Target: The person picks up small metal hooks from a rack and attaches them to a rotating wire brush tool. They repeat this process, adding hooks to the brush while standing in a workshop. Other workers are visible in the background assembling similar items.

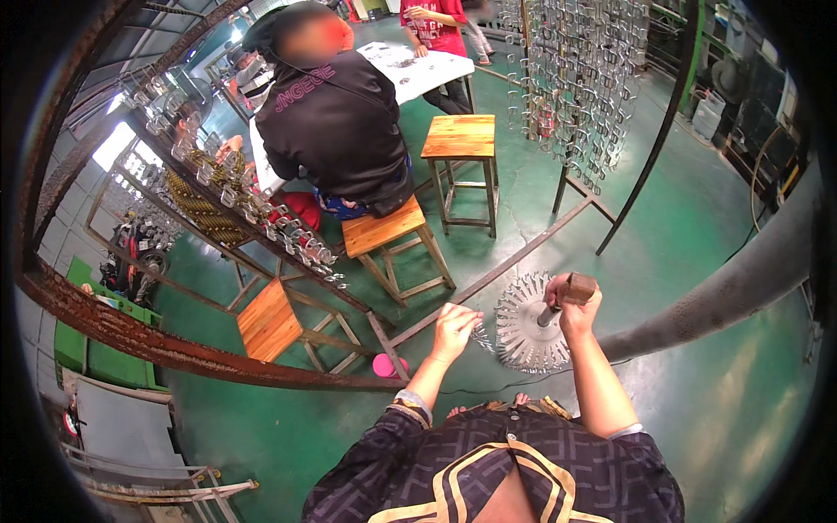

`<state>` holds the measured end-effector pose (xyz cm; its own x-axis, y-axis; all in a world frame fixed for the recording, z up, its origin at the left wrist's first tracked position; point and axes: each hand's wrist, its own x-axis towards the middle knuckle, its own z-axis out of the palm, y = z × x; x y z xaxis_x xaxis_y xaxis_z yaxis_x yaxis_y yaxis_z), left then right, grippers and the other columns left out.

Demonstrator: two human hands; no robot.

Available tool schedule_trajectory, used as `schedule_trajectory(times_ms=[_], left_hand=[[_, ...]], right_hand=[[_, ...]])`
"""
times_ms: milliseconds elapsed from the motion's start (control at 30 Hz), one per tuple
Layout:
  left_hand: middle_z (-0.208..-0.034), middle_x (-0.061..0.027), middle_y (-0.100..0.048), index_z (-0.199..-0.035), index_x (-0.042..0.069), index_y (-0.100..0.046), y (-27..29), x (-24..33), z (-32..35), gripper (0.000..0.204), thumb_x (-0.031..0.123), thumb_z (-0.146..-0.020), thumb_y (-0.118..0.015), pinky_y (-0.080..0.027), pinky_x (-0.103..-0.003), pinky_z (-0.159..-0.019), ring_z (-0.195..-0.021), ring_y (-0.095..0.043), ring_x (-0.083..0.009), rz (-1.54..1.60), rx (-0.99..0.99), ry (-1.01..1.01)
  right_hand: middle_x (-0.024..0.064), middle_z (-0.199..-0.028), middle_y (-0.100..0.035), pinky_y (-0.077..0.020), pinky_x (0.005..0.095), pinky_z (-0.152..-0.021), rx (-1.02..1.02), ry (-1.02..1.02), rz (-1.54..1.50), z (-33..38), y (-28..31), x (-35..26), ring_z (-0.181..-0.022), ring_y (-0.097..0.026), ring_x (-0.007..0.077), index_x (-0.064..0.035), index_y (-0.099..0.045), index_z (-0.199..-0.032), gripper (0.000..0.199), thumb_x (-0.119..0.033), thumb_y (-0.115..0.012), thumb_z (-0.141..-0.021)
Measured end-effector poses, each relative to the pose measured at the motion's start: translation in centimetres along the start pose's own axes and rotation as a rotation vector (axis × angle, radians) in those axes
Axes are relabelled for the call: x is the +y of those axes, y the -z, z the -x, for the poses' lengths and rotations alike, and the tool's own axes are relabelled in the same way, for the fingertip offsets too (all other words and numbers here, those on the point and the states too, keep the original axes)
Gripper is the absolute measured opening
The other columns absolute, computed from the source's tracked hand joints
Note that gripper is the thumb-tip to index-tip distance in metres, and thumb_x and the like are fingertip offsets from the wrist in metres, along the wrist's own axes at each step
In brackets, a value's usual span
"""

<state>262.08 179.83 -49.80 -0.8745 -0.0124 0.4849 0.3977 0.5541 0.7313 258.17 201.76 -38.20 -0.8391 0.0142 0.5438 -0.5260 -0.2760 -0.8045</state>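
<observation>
Silvery metal pieces are being pinched by the left hand beside a spiked disc, under the right hand clenching a wooden-handled tool. Fitting seems underway; the next move is needing careful alignment. A wooden stool is standing beyond.

One head-worn fisheye view here, looking steeply down from above, close over the green floor, edges bending.

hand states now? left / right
Left hand: closed on a small metal piece beside the round metal rack.
Right hand: closed around a wooden handle above that rack.
</observation>
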Motion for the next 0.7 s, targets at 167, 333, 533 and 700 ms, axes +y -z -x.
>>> schedule_trajectory(times_ms=[167,333,533,700], left_hand=[[-0.076,-0.0045,-0.062,-0.081,0.006,-0.070,-2.6,-1.7,1.0,0.014,0.009,-0.068,-0.070,-0.043,-0.030,-0.069,-0.075,-0.052,-0.0202,-0.003,-0.041,-0.042],[-0.076,-0.0044,-0.062,-0.079,0.005,-0.068,-3.6,-2.5,1.2,0.013,0.008,-0.067,-0.070,-0.043,-0.030,-0.069,-0.075,-0.052,-0.0208,0.005,-0.058,-0.054],[-0.078,-0.0050,-0.062,-0.078,0.004,-0.067,-4.1,-3.0,1.2,0.012,0.006,-0.067,-0.068,-0.044,-0.031,-0.069,-0.076,-0.053,-0.0219,0.002,-0.087,-0.051],[-0.079,-0.0050,-0.062,-0.079,0.004,-0.067,-4.3,-3.3,1.2,0.012,0.007,-0.067,-0.067,-0.044,-0.032,-0.070,-0.077,-0.053,-0.0225,0.007,-0.090,-0.052]], right_hand=[[0.0059,-0.060,-0.055,-0.0426,0.0218,-0.047,0.030,-0.030,0.063,0.3,0.0,-0.1,-0.051,-0.053,0.0116,0.0041,-0.058,-0.068,0.009,0.006,-0.049,-0.070],[0.0086,-0.063,-0.055,-0.0426,0.0251,-0.047,0.013,-0.037,0.088,0.6,0.2,0.4,-0.051,-0.051,0.0131,0.0033,-0.052,-0.071,0.044,-0.038,-0.063,-0.081],[0.0077,-0.064,-0.055,-0.0422,0.0242,-0.047,0.044,-0.063,0.130,0.6,-0.4,-0.2,-0.052,-0.052,0.0130,0.0032,-0.053,-0.070,0.039,-0.034,-0.062,-0.078],[0.0073,-0.062,-0.055,-0.0426,0.0233,-0.047,0.034,-0.021,0.103,0.6,-0.4,0.0,-0.052,-0.053,0.0134,0.0015,-0.053,-0.062,0.019,-0.008,-0.058,-0.078]])
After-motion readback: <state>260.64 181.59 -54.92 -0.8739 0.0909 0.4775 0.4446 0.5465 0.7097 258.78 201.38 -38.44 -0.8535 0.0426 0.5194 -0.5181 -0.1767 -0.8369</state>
